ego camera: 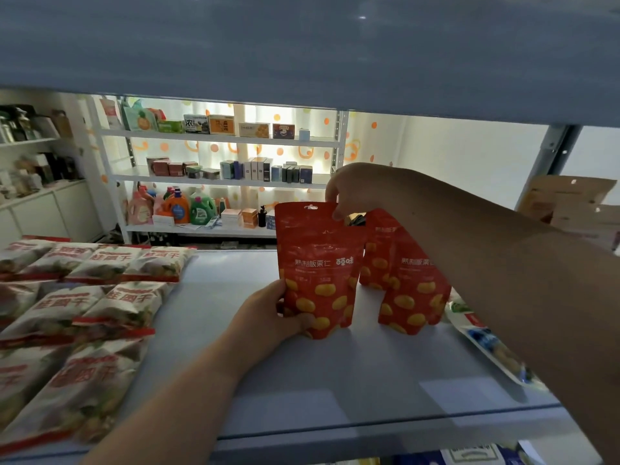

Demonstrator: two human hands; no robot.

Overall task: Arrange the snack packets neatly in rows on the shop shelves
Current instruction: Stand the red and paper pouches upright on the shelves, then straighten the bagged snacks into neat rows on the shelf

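- Head view, centre of frame: your right fingertips (336, 214) pinch the top seal of the front red pouch (318, 263). That grip likely holds the soft bag upright while its base settles.
- Your left thumb (303, 319) presses on the pouch's printed face at the lower left corner. The other fingers go behind the bag, so I cannot tell how they lie. This hold seems meant to steer the foot of the bag.
- Further out, your right hand (355, 186) arches over the pouch from the right of the frame. Your left hand (268, 317) comes in from below, so you control both ends of the bag at once.
- The pouch stands upright, its base apparently resting on the blue shelf (335, 380). Its label faces you, the way a shopper would read it.
- Just to its right stand two more red pouches. The second pouch (412, 290) sits at about the same depth, and the third pouch (377, 253) is behind, partly hidden. My judgement is that you are squaring the held one with the second to make a front row.
- At the left of the frame, white packets (100, 297) lie flat in overlapping rows.
- Near the right edge, a blue-and-white packet (493, 350) lies flat close to the second pouch, not yet lined up.
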